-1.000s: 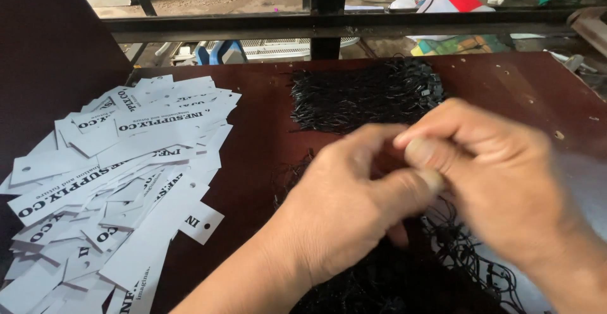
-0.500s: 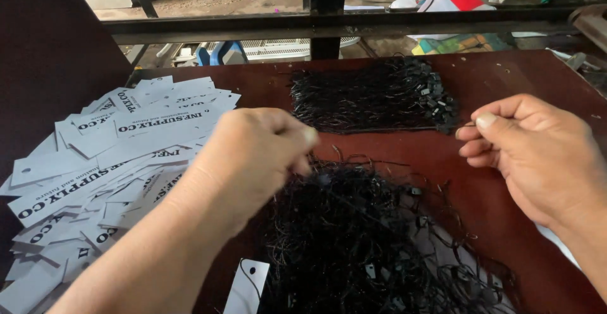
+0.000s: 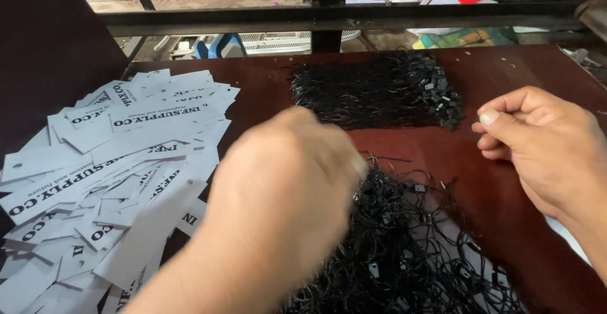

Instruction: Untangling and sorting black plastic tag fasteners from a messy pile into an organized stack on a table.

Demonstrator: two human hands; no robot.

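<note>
My left hand (image 3: 284,187) is blurred in the middle of the view, back up, with its fingers curled down into a loose tangle of black string loops (image 3: 417,244) on the dark red table (image 3: 487,73). What those fingers hold is hidden. To the right, my right hand (image 3: 544,146) hovers over the table with thumb pressed to forefinger, and nothing shows between them. A tidier bundle of black string loops with small plastic locks (image 3: 379,89) lies farther back.
A wide heap of white printed paper tags (image 3: 114,162) covers the table's left side. A dark panel (image 3: 50,48) rises at the far left. A metal rail (image 3: 341,17) runs along the back edge, with ground and clutter beyond.
My two hands were together over the tangle, then drew apart. My left hand has now come nearer and lower onto the strings, covering the white tag seen below it. My right hand has barely shifted.
</note>
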